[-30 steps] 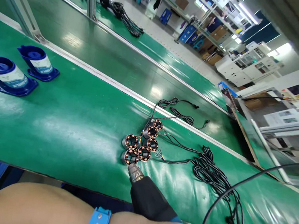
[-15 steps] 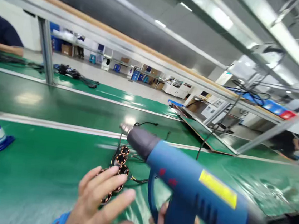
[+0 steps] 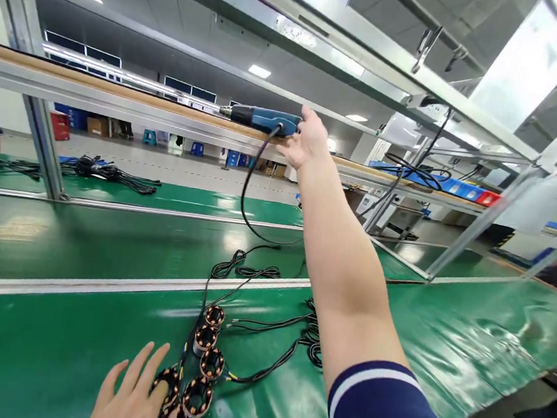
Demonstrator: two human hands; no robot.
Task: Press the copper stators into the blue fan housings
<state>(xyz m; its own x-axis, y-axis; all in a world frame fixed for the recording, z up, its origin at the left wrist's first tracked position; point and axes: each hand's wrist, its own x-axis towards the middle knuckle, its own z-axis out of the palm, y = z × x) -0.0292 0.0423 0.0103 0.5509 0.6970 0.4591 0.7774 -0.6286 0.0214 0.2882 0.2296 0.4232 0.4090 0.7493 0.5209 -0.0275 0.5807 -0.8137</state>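
Note:
A blue and black heat gun (image 3: 263,119) lies along the raised shelf, its metal nozzle to the left and its cord hanging down. My right hand (image 3: 306,138), arm stretched out, is at the gun's rear end with fingers apart and not wrapped round it. Several motor stators (image 3: 197,396), ring-shaped with copper windings, stand in a cluster on the green mat. My left hand (image 3: 134,394) is open beside them, fingers spread, with the thumb side over the nearest stators and partly covering them.
Black cables (image 3: 311,337) run from the stators across the green mat (image 3: 67,339). The wooden-edged shelf (image 3: 169,108) crosses above the bench on metal posts (image 3: 45,142). Bundled cables (image 3: 96,171) lie at the far left. Blue and red bins (image 3: 462,188) stand on the shelf at right.
My right hand has moved the heat gun from in front of me up and away onto the shelf. My left hand has shifted lower and left, near the stators. The view has turned.

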